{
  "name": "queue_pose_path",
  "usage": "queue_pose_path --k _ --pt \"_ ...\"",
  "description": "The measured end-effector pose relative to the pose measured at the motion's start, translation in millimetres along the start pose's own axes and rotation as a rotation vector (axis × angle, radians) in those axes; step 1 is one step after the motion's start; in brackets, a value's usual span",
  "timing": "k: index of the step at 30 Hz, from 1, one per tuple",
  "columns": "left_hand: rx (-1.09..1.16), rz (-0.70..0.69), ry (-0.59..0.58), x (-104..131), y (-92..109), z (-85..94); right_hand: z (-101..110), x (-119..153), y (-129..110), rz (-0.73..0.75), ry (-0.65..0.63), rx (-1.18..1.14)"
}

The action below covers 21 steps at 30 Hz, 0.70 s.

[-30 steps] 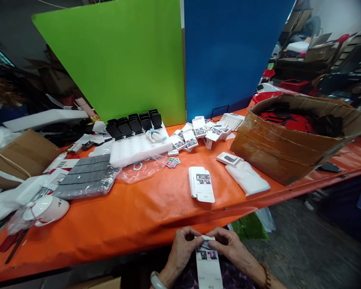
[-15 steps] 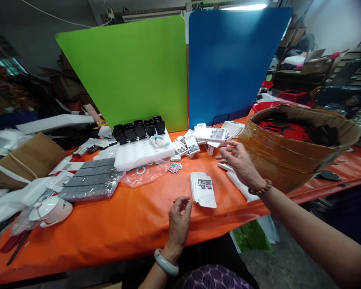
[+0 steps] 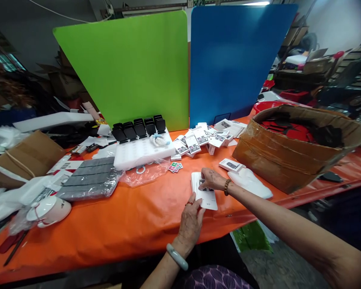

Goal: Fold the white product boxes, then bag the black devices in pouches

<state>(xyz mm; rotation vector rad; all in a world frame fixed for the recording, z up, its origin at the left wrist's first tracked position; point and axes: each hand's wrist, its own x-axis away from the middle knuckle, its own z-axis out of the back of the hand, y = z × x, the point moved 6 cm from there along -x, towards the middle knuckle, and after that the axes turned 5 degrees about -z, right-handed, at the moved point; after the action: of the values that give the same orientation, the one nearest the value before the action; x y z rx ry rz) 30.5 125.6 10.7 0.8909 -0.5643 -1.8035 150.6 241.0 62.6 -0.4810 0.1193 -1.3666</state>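
A small stack of flat white cartons (image 3: pixel 209 200) with printed pictures lies on the orange-covered table in front of me. My left hand (image 3: pixel 192 218) grips the near left corner of the stack, its thumb and fingertips on the edge. Over the stack's far part is my right hand (image 3: pixel 212 180), fingers curled down and pinching at the top carton; the fingertips are partly hidden. Behind them lies a heap of small white boxes (image 3: pixel 201 136), some with printed faces. A single white box (image 3: pixel 231 165) rests beside a white foam pouch (image 3: pixel 249 182) to the right.
A large brown cardboard box (image 3: pixel 267 156) with red and black pieces stands at the right. Black parts (image 3: pixel 140 127) stand in rows on a white foam block (image 3: pixel 144 150). Green (image 3: pixel 132 72) and blue (image 3: pixel 234 64) panels rise behind. A white cup (image 3: pixel 52 210) lies left.
My right hand has come from the heap of boxes down onto the carton stack. My left hand has moved up and right to its edge. A box now shows on the foam pouch.
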Motion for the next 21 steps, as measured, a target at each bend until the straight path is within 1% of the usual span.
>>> queue_pose_path --k 3,5,8,11,13,15,16,19,21 --pt "0.076 0.045 -0.030 -0.1 2.2 4.2 7.5 0.8 -1.1 -0.001 0.011 -0.029" --pt "0.155 0.081 -0.022 -1.9 7.1 10.9 14.1 4.3 -2.1 0.004 0.029 -0.061" --pt "0.238 0.122 0.070 -6.2 16.6 25.0 23.5 15.9 -5.9 0.012 0.063 -0.120" --pt "0.210 0.152 0.125 -7.5 23.6 32.1 24.5 36.2 -14.9 0.028 0.065 -0.175" --pt "0.161 0.158 0.133 -4.3 26.6 32.2 20.0 52.0 -21.8 0.040 0.061 -0.265" --pt "0.112 0.157 0.127 2.4 28.7 30.5 11.9 66.0 -26.0 0.032 0.050 -0.444" --pt "0.087 0.159 0.114 6.6 29.2 29.1 5.7 71.6 -26.5 0.013 0.025 -0.562" --pt "0.027 0.184 0.059 20.6 28.2 25.4 -19.5 82.6 -26.1 -0.082 -0.125 -0.899" --pt "0.028 0.219 0.037 29.2 26.4 25.2 -34.7 87.2 -26.6 -0.125 -0.207 -1.053"
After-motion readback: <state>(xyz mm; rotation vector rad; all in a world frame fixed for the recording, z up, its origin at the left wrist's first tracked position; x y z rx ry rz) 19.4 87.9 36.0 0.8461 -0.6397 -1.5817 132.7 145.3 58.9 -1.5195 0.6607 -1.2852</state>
